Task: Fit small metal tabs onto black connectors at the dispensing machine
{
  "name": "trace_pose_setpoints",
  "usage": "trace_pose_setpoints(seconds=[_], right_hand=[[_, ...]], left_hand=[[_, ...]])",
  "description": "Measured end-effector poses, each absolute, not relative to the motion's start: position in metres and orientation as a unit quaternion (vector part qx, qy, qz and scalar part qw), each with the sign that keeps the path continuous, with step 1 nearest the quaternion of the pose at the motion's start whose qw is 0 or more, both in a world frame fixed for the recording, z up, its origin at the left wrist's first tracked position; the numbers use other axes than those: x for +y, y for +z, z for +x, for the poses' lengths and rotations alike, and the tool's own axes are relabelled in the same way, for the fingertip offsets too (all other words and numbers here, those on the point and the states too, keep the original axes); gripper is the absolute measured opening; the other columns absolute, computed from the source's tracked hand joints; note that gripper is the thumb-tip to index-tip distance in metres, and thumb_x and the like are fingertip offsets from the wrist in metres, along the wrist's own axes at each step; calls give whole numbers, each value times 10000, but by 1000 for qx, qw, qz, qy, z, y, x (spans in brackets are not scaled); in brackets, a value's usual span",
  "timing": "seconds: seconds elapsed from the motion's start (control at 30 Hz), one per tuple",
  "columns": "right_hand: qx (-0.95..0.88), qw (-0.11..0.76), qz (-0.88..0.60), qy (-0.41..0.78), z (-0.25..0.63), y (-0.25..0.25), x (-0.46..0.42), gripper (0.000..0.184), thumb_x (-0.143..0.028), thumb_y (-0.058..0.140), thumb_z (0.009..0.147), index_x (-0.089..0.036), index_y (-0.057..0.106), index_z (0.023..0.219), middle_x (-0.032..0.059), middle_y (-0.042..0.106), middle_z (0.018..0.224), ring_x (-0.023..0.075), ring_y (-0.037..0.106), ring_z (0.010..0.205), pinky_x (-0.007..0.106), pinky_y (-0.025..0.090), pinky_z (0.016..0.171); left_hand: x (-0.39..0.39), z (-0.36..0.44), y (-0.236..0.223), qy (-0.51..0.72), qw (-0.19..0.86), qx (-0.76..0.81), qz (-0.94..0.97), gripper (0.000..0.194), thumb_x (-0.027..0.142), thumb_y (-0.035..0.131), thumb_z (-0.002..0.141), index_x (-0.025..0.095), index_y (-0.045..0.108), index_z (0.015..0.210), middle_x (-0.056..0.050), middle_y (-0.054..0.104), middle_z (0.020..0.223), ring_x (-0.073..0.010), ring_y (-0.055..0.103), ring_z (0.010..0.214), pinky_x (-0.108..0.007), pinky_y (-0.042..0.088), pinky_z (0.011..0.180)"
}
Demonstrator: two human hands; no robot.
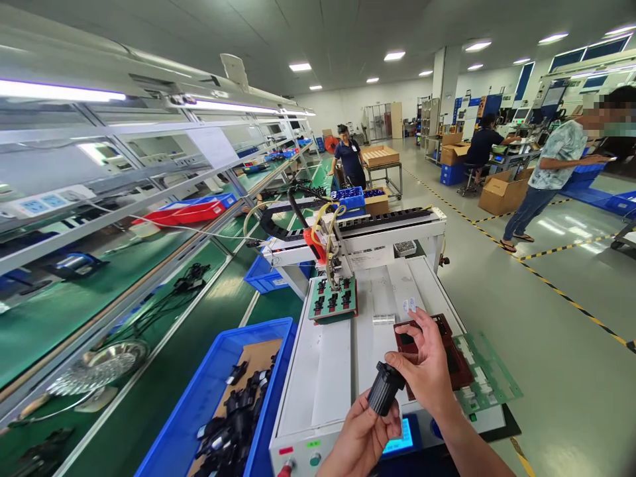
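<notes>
My left hand [365,430] is wrapped round a black ribbed plastic cylinder [383,391] with a wider collar at its upper end. The thumb of my right hand [424,361] touches that collar, while its other fingers are spread and raised. Two small white labels with blue print [409,305] show at the raised fingertips; whether they are stuck to the fingers I cannot tell. Behind my right hand is a dark red fixture [460,364], partly covered. A green fixture plate [332,301] bearing several black parts sits farther back on the white machine bed [330,377].
A blue bin [209,354] of black parts stands at the left. An orange machine head [314,245] hangs below the gantry [397,232]. A translucent green sheet [489,364] juts out at the right. Co-workers [349,162] are in the background, one standing at the right.
</notes>
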State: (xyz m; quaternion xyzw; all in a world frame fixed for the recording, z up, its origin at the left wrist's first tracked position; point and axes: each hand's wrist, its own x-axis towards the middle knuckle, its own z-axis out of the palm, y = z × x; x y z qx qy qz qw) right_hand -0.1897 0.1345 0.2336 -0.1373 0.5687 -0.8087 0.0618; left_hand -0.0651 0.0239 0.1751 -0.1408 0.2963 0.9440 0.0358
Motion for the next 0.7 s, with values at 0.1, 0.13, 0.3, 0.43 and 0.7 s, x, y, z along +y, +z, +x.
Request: trace_pose_setpoints(seconds=[0.1, 0.13, 0.3, 0.43, 0.7], right_hand=[[579, 69, -140, -800, -188, 236, 134, 879, -319, 912, 742, -304, 431, 1477, 139, 539, 1414, 289, 627, 1183, 317, 700, 670], [583, 75, -143, -796, -187, 237, 134, 876, -314, 905, 746, -294, 430, 1482, 135, 574, 1352, 290, 630, 1182, 317, 697, 680], [596, 106, -163, -779, -189, 242, 136, 849, -290, 879, 759, -285, 443, 1488, 122, 610, 1293, 295, 652, 1185, 295, 676, 680], [589, 125, -174, -779, -193, 243, 136, 820, -302, 872, 776, -295, 451, 1480, 134, 557, 1398, 292, 642, 1203, 260, 657, 635], [588, 116, -174, -781, -181, 249, 140, 812, -285, 861, 795, -305, 423, 1479, 117, 542, 1425, 243, 615, 1205, 248, 662, 708]], left_hand=[[22, -61, 171, 952, 70, 248, -163, 386, 382, 958, 720, 169, 781, 988, -27, 710, 791, -85, 611, 636, -222, 487, 662], [22, -60, 170, 955, 78, 238, -161, 386, 379, 951, 729, 162, 781, 1000, -16, 698, 780, -71, 585, 610, -219, 478, 651], [22, -56, 174, 968, 115, 180, -129, 376, 378, 926, 757, 164, 776, 1027, 21, 665, 757, -50, 533, 567, -216, 443, 614], [23, -54, 184, 974, 137, 150, -99, 384, 392, 895, 801, 150, 787, 1079, 21, 661, 750, -36, 522, 552, -203, 439, 604], [30, -58, 190, 979, 141, 133, -70, 308, 339, 862, 830, 125, 808, 1045, -10, 691, 738, -73, 578, 554, -227, 465, 558]])
